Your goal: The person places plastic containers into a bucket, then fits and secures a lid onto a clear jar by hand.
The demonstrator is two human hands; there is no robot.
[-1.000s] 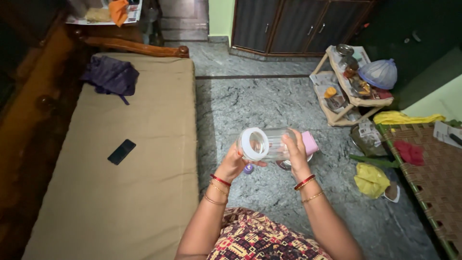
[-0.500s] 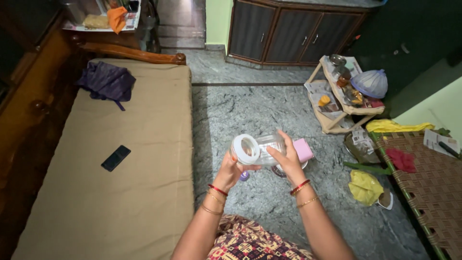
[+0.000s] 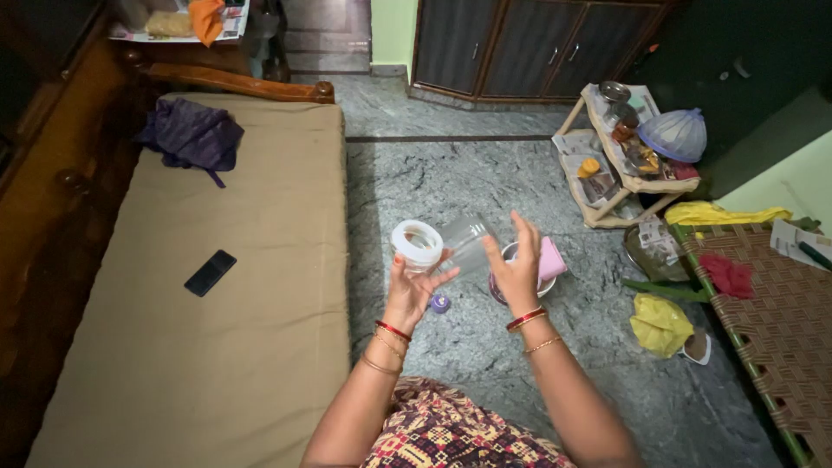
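Jar (image 3: 464, 244), clear, lying on its side in mid-air between our two hands, white-rimmed mouth (image 3: 417, 243) turned toward us at 9 o'clock of the body. Left hand (image 3: 410, 290): fingers spread wide, fingertips touching the rim from below, not closed around it. Right hand (image 3: 517, 269): palm flat against the jar's far end at 3 o'clock, fingers straight and loose, so we press rather than clasp. Below the hands, on the grey stone floor (image 3: 451, 173): a small purple cap (image 3: 440, 303) at 6 o'clock of the jar, a bowl with a pink cloth (image 3: 549, 260) at 4 o'clock. Beige mattress (image 3: 199, 286) at 9 o'clock, bearing a black phone (image 3: 210, 272). Wooden rack (image 3: 620, 169) at 2 o'clock.
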